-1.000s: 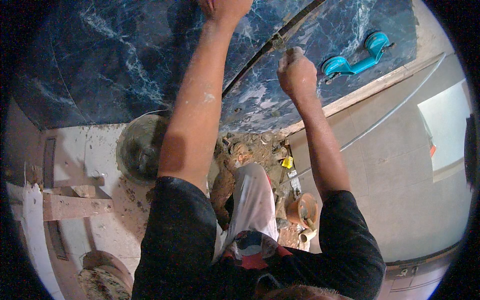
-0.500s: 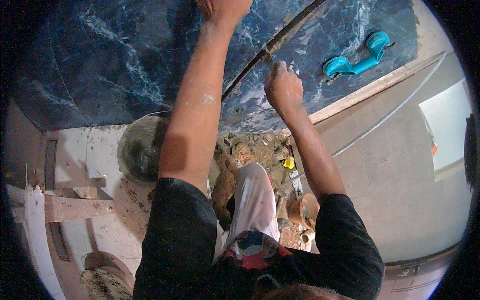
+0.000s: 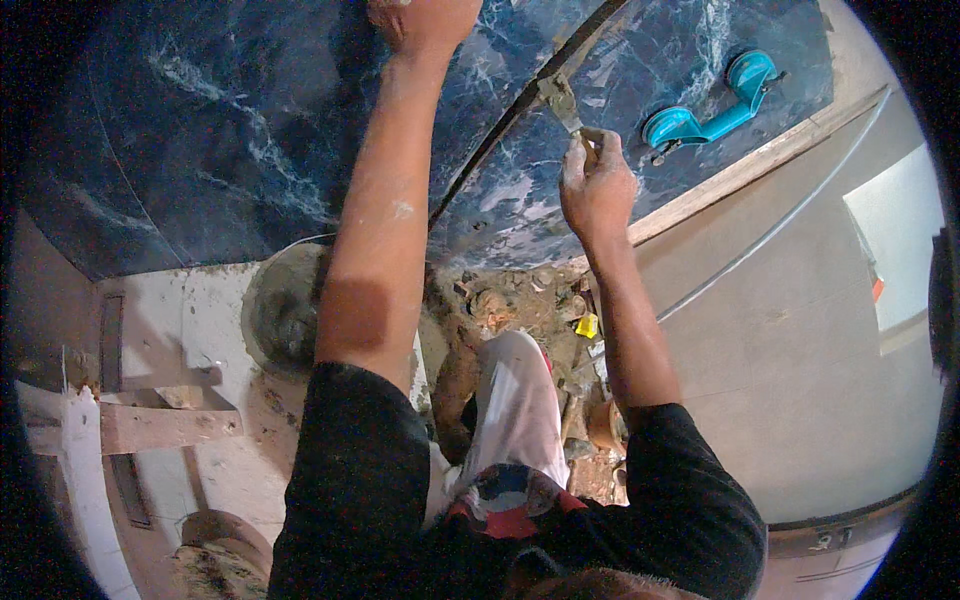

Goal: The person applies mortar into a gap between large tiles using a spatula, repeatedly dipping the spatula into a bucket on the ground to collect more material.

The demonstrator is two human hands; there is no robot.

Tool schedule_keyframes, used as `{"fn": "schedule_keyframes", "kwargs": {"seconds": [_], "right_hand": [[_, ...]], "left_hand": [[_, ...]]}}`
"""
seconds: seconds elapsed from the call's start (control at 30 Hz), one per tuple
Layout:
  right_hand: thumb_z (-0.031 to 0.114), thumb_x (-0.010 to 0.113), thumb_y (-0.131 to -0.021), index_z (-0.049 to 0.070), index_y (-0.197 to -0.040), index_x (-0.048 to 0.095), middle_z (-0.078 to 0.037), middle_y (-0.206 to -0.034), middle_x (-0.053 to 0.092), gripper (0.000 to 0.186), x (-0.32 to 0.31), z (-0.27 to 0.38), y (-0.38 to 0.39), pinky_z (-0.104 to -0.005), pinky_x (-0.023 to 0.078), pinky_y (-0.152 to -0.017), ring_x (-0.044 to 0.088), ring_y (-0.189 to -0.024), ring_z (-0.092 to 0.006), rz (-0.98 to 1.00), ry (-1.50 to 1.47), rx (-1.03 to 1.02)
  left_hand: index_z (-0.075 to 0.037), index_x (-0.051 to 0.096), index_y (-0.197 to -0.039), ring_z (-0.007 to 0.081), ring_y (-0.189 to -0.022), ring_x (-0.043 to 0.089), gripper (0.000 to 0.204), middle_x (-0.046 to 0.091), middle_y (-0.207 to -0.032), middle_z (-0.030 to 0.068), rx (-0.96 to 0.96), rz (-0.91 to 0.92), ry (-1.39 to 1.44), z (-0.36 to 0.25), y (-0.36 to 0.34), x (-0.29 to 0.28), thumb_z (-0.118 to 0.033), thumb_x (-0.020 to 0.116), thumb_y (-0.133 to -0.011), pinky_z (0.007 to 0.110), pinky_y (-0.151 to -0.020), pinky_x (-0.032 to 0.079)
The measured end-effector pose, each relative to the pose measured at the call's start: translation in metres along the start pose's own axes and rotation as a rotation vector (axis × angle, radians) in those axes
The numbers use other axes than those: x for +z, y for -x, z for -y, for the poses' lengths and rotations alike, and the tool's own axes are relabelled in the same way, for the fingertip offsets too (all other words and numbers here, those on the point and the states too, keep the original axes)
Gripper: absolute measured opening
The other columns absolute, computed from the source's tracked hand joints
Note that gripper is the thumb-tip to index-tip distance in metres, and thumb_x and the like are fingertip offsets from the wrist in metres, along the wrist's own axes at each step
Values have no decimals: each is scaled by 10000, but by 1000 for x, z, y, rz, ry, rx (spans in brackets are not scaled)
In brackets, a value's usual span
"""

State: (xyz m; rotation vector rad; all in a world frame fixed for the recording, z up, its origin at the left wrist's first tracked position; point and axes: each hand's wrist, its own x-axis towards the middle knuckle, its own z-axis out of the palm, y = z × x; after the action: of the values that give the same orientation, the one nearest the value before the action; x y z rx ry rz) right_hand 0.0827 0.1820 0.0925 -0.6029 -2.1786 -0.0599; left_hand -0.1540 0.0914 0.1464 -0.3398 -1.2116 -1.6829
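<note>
My right hand (image 3: 598, 188) is closed round the handle of a putty knife (image 3: 562, 102). The blade, smeared with grey paste, lies at the dark gap (image 3: 508, 122) between two dark blue marble-look slabs. To the right of that gap, the narrower slab (image 3: 515, 205) carries pale smears. My left hand (image 3: 425, 22) is over the larger slab (image 3: 240, 110) at the top edge of the view, where its fingers are cut off, so I cannot tell what it touches. A turquoise double suction-cup lifter (image 3: 715, 110) sits on the narrower slab, right of my right hand.
Beside my left forearm stands a round bucket (image 3: 285, 310) with grey mix. Rubble and a yellow scrap (image 3: 587, 325) lie below the slabs. A grey hose or cable (image 3: 770, 235) crosses the tiled floor (image 3: 790, 400) at right. Wooden pieces (image 3: 170, 428) are at lower left.
My right hand has shifted a little right and downward and turned, so the putty knife's blade now shows. My left hand has moved slightly left.
</note>
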Motion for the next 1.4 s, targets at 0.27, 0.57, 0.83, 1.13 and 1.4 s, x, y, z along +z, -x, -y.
{"fn": "schedule_keyframes", "kwargs": {"seconds": [0.27,0.57,0.83,1.13,1.4], "right_hand": [[205,603,-929,30,-1043,592,-233,-810,689,209,27,-21,20,-508,525,-703,678,-772,-432,-22,-198,197],[199,634,-898,34,-1050,596,-247,-873,686,228,22,-47,69,-530,502,-733,661,-826,-458,111,-309,311],[240,796,-775,72,-1048,645,-124,-851,685,355,52,-64,155,-409,512,-723,654,-764,-288,442,-696,527],[189,676,-899,34,-1059,681,-35,-907,690,223,137,-65,246,-326,505,-755,623,-791,-149,888,-1165,806],[341,671,-884,-17,-1110,640,-224,-994,689,425,135,-9,284,-440,528,-818,675,-915,-346,753,-713,109]], "left_hand": [[-25,553,-1066,341,-892,584,371,567,-973,158,16,110,-133,-3,4,-6,-181,754,-796,438,-810,485],[2,587,-1114,250,-883,581,560,543,-1060,138,10,272,-43,16,-2,-7,-384,815,-779,379,-815,514],[16,594,-1216,278,-1005,617,572,613,-1166,166,-35,719,-210,35,11,-115,-379,768,-841,394,-925,477],[81,508,-1346,419,-1261,503,750,538,-1369,270,-601,791,-953,150,110,-398,-523,626,-916,433,-1075,372],[-110,658,-1126,193,-869,597,373,646,-991,53,-1370,607,-580,138,158,-439,-411,646,-907,382,-703,514]]}}
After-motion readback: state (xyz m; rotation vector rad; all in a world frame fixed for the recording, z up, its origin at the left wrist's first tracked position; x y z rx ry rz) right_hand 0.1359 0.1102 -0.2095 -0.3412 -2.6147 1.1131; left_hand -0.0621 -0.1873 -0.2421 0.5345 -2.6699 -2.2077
